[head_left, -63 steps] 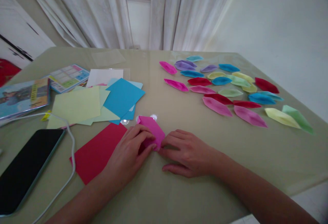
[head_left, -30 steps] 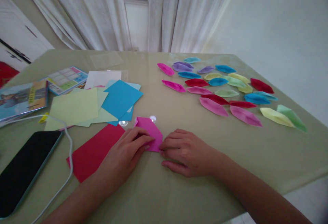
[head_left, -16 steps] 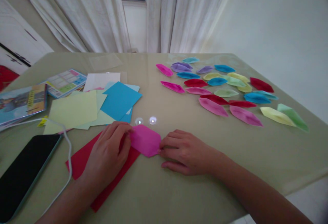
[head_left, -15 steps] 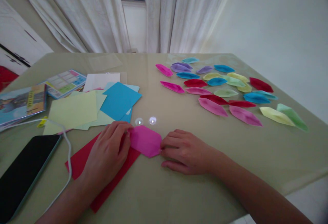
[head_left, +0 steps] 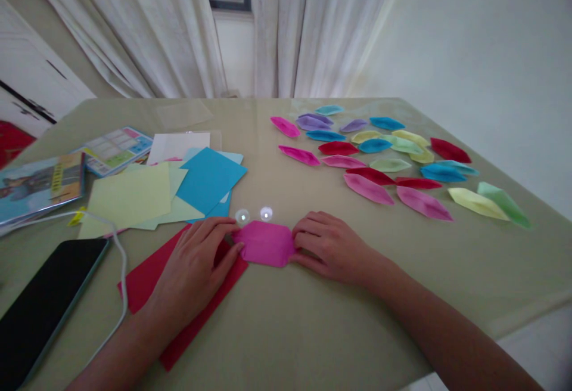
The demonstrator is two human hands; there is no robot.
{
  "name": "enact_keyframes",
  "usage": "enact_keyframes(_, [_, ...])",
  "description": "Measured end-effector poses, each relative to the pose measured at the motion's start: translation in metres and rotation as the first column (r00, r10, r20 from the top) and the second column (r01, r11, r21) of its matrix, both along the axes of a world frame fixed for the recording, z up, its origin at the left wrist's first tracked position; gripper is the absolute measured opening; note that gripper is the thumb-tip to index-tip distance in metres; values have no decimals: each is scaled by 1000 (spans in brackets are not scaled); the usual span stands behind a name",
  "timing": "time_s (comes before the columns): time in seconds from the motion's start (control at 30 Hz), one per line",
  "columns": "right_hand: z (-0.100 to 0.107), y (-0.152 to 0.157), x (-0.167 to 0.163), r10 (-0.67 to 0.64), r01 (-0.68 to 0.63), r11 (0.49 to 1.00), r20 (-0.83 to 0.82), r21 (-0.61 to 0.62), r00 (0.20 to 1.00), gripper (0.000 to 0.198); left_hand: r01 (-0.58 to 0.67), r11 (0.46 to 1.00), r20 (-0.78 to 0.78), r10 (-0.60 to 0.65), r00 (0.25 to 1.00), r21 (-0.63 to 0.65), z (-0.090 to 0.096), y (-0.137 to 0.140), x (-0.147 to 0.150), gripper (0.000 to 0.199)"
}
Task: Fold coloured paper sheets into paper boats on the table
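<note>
A piece of folded pink paper [head_left: 269,244] lies between my two hands, its corners folded in so its outline has several sides. My left hand [head_left: 199,260] pinches its left end between thumb and fingers. At the opposite end, my right hand [head_left: 328,245] grips the paper with curled fingers, the thumb along the lower corner. Beneath my left hand and forearm rests red paper [head_left: 187,343], partly covered by them. Two small round bright spots, seemingly light reflections, show just above the pink paper.
Several folded paper boats [head_left: 369,188] in many colours spread over the right back of the table [head_left: 290,331]. To the left are yellow sheets [head_left: 129,194], blue sheets [head_left: 210,179], a booklet [head_left: 40,188], a black phone [head_left: 49,307] and a white cable [head_left: 124,278].
The pink paper has shifted slightly right and turned more level. My right hand has moved up and right with its thumb drawn in, and my left thumb now presses the paper's left end.
</note>
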State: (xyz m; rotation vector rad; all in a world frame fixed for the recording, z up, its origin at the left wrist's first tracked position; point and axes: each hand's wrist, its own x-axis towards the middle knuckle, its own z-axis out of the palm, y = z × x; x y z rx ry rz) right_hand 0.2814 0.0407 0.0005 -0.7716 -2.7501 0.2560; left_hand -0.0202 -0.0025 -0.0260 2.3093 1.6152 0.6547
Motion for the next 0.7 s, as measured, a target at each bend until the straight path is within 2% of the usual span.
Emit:
enact_keyframes(0.13, [-3,-1,1,-84,83,996,-27,-45,996,24,-20,999,68,23,997,-38,3,0,2,19])
enact_keyframes(0.27, [-4,1,1,-154,152,985,-21,-81,988,30,-48,998,126,54,990,-48,6,-1,4,19])
enact_keyframes(0.4, [-2,0,0,-239,224,960,-74,-169,968,32,-80,980,338,139,931,-182,9,-2,7,27])
enact_keyframes(0.47, [-2,-1,0,-297,251,934,-159,-256,942,35,-72,966,466,185,865,-249,11,-3,8,30])
enact_keyframes(0.57, [-3,-1,-1,-401,237,864,-320,-445,858,39,-55,963,597,207,775,-263,12,-3,10,27])
enact_keyframes(0.7, [-3,2,-3,-454,128,803,-459,-581,763,28,-28,970,657,183,731,-240,12,-4,11,26])
